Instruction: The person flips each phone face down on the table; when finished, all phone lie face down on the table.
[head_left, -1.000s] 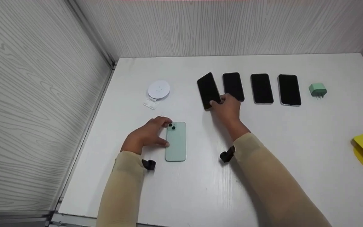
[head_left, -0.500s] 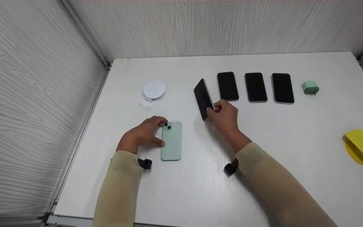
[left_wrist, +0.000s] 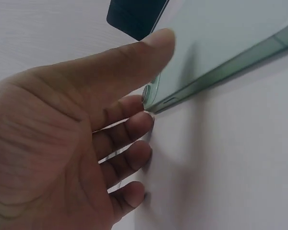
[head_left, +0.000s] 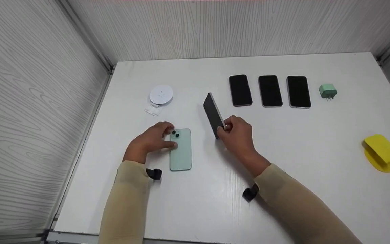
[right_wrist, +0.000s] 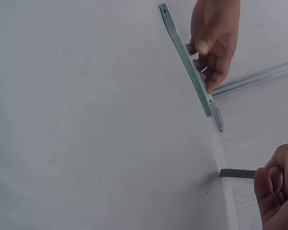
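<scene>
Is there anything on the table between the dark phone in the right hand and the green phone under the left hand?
Nothing visible. The right hand holds the dark phone tilted up on its edge; only bare white table shows between it and the green phone that the left hand touches.

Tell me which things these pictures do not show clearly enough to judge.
- Back of the dark phone: the head view shows only its screen; the right wrist view only its edge.
- Screen of the green phone: it lies face down.
- Right hand: cut off by the right wrist frame edge.
</scene>
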The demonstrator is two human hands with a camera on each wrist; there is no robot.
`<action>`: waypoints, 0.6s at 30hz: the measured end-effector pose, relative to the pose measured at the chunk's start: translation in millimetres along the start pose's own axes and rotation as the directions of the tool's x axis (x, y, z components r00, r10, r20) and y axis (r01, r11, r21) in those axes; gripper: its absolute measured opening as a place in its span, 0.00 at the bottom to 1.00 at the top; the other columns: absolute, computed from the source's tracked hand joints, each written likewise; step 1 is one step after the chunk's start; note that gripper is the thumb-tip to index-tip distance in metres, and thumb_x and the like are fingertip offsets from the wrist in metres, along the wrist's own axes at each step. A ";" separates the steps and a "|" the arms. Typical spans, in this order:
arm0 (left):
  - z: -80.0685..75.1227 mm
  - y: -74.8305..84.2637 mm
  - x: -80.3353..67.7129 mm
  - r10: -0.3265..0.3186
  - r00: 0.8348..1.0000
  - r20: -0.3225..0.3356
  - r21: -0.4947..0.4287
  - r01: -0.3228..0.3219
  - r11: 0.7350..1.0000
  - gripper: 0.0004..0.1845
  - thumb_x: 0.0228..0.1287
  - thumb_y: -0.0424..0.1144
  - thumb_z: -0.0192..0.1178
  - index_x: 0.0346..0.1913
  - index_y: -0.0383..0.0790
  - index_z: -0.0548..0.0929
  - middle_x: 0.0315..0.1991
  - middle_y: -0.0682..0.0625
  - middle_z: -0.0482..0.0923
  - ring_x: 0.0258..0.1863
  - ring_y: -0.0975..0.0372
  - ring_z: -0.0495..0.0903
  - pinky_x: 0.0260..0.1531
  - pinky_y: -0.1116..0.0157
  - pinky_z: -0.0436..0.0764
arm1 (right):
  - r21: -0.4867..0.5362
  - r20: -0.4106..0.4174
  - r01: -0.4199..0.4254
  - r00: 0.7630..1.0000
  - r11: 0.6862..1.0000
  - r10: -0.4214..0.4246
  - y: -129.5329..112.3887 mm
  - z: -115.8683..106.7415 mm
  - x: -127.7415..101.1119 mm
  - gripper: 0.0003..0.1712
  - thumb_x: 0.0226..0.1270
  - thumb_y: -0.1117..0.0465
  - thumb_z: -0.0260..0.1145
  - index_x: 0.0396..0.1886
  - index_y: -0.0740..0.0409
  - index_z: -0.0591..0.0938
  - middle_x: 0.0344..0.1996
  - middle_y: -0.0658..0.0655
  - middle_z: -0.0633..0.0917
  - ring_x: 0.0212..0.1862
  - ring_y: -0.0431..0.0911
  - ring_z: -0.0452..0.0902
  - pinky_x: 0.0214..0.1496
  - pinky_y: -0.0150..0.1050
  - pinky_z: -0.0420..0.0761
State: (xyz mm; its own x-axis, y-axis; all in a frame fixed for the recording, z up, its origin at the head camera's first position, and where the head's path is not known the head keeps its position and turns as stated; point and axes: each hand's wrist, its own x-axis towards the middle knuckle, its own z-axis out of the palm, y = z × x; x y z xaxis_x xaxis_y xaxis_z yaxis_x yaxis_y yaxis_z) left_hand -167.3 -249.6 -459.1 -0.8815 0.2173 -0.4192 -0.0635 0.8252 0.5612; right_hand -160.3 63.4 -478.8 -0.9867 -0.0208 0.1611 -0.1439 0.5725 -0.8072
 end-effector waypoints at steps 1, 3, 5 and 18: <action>1.1 2.4 1.8 -0.014 1.000 -0.022 0.001 0.014 1.000 0.39 0.72 0.47 0.75 0.79 0.43 0.69 0.71 0.44 0.75 0.68 0.50 0.74 0.75 0.48 0.73 | 0.002 0.004 0.004 1.000 1.000 -0.004 -0.5 -0.4 -3.4 0.09 0.70 0.59 0.74 0.39 0.60 0.84 0.34 0.56 0.83 0.39 0.49 0.78 0.43 0.42 0.78; 4.2 8.6 5.7 -0.038 0.996 -0.081 0.008 0.038 0.999 0.38 0.74 0.49 0.72 0.80 0.43 0.69 0.70 0.43 0.76 0.67 0.49 0.74 0.74 0.47 0.75 | 0.008 0.013 0.014 1.000 1.000 -0.014 -1.8 -0.9 -10.1 0.09 0.70 0.59 0.74 0.39 0.60 0.85 0.34 0.56 0.83 0.39 0.49 0.78 0.43 0.42 0.78; 8.3 16.1 10.9 -0.038 0.989 -0.142 0.018 0.041 0.999 0.38 0.76 0.51 0.69 0.82 0.44 0.68 0.69 0.42 0.77 0.67 0.48 0.75 0.73 0.47 0.76 | 0.014 0.019 0.024 1.000 1.000 -0.024 -2.7 -0.9 -16.4 0.08 0.70 0.60 0.74 0.39 0.60 0.85 0.34 0.56 0.83 0.38 0.49 0.78 0.42 0.42 0.79; 30.9 82.3 43.6 0.154 0.952 -0.264 -0.200 -0.210 0.957 0.42 0.80 0.63 0.60 0.86 0.47 0.65 0.52 0.46 0.86 0.47 0.54 0.81 0.55 0.52 0.80 | -0.019 0.036 0.030 0.999 0.999 -0.029 -5.8 -0.2 -43.0 0.07 0.69 0.61 0.75 0.40 0.57 0.85 0.31 0.53 0.80 0.36 0.46 0.76 0.39 0.40 0.78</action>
State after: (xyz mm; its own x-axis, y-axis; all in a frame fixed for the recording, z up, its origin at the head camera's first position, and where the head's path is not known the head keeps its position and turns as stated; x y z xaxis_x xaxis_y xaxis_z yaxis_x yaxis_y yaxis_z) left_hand -196.5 -156.1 -453.2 -0.9727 0.1960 -0.1244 0.0308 0.6399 0.7678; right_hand -117.1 61.2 -480.9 -0.9842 -0.0672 0.1639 -0.1719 0.5871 -0.7910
